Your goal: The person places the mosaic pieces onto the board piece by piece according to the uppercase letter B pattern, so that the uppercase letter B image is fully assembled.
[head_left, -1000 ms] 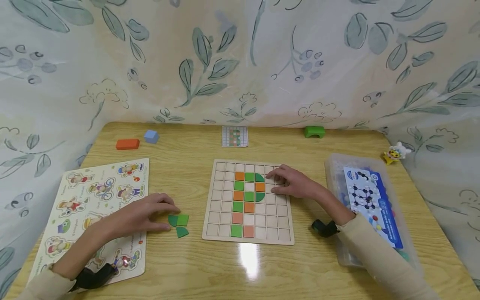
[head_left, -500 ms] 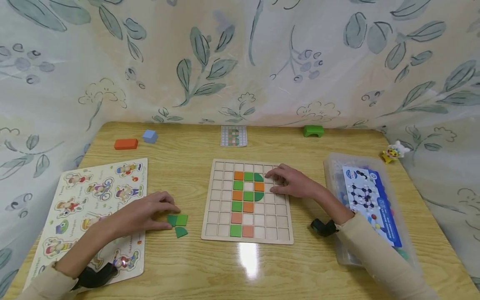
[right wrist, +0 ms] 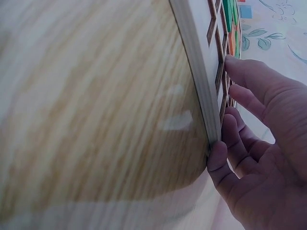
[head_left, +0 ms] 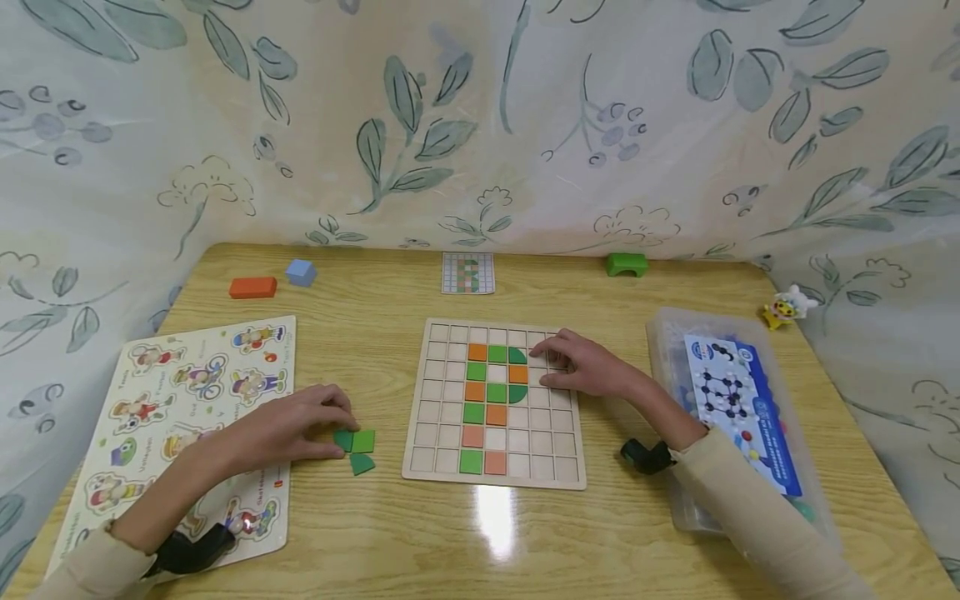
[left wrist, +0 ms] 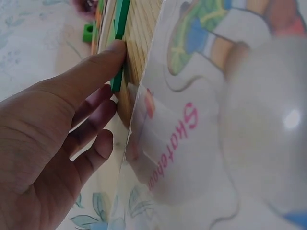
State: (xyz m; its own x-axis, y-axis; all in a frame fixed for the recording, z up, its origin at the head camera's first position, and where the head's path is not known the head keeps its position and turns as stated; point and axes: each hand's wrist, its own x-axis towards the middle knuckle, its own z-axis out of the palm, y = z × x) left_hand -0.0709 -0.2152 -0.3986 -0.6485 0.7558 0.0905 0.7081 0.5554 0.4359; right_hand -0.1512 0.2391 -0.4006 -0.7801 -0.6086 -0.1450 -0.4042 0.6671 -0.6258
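Note:
My left hand (head_left: 300,425) rests at the left of three loose green tiles, its thumb right at a dark green quarter-round tile (head_left: 342,439). Beside that tile lie a light green square tile (head_left: 363,441) and another quarter-round tile (head_left: 362,464). In the left wrist view the thumb (left wrist: 112,52) meets a green tile edge (left wrist: 116,81), other fingers spread below. My right hand (head_left: 585,367) rests loosely on the right side of a wooden grid board (head_left: 543,418), holding nothing; its fingertips touch the board's edge in the right wrist view. Orange, green and pink tiles fill cells left of centre.
A small pattern card (head_left: 468,273) lies behind the board. A picture puzzle board (head_left: 281,350) sits under the left forearm, a clear plastic box (head_left: 663,333) by the right. Red (head_left: 252,288), blue (head_left: 301,273) and green (head_left: 627,264) blocks and a toy figure (head_left: 787,308) stand farther back.
Both hands stay almost where they were; the left thumb has come slightly closer to the dark green tile. The tiles on the board are the same.

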